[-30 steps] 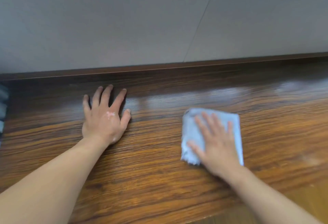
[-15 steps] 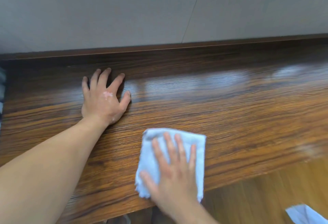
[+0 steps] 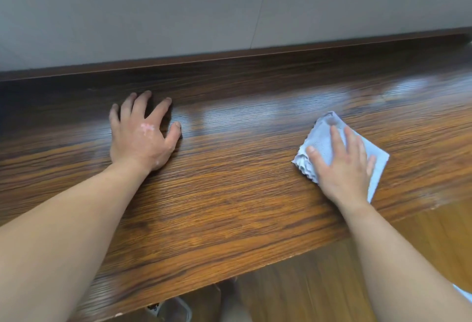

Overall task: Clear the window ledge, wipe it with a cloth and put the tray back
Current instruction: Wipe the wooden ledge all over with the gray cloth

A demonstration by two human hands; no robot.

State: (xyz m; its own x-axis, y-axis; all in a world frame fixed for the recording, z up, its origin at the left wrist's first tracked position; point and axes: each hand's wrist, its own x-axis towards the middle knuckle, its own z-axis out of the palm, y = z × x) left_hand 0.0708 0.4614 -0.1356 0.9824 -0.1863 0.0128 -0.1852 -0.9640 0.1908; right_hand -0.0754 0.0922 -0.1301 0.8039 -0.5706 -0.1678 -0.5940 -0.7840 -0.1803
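The dark wooden window ledge (image 3: 229, 194) runs across the view, with a glossy streak along its far half. My right hand (image 3: 343, 168) presses flat with straight fingers on a folded light blue cloth (image 3: 321, 132) at the right of the ledge. My left hand (image 3: 143, 135) rests on the bare wood to the left, fingers spread and palm down, holding nothing. No tray is in view.
A grey wall panel (image 3: 229, 7) rises behind the ledge, with a dark trim strip (image 3: 229, 55) along its base. Lighter wooden floor (image 3: 319, 283) lies below the ledge's front edge, where a slipper (image 3: 173, 309) shows.
My right hand has slid the cloth from near the front edge back out to the right and farther onto the ledge. My left hand has stayed planted in place.
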